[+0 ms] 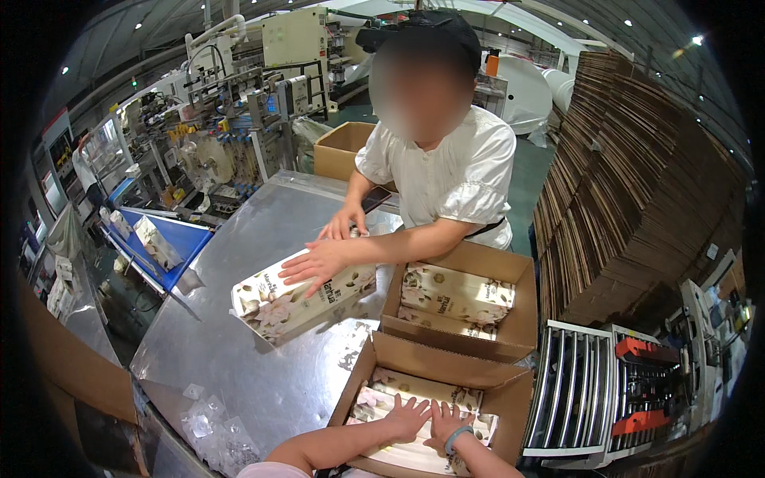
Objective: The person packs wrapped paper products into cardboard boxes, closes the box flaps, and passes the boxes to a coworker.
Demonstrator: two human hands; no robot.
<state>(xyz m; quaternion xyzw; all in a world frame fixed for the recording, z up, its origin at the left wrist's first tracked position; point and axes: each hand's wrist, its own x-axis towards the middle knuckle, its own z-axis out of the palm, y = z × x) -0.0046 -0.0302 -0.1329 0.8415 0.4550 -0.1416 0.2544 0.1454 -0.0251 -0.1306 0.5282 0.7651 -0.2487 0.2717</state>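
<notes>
My left hand [407,420] and my right hand [449,425] lie side by side, fingers spread, on the white flower-printed packs [378,412] inside the nearer cardboard box [510,402]. Both palms face down and neither hand grips anything. A light blue band circles my right wrist. Just beyond stands a second open cardboard box [522,299], holding packs of the same print [454,295]. Across the metal table, a co-worker presses both hands on another large flower-printed pack [275,307] that lies left of the boxes.
A roller conveyor [570,390] with red parts runs at the right. Tall stacks of flattened cardboard [613,191] rise behind it. Clear plastic scraps [213,430] lie on the metal table [231,239]. At left, a blue conveyor [179,267] carries packs near machinery.
</notes>
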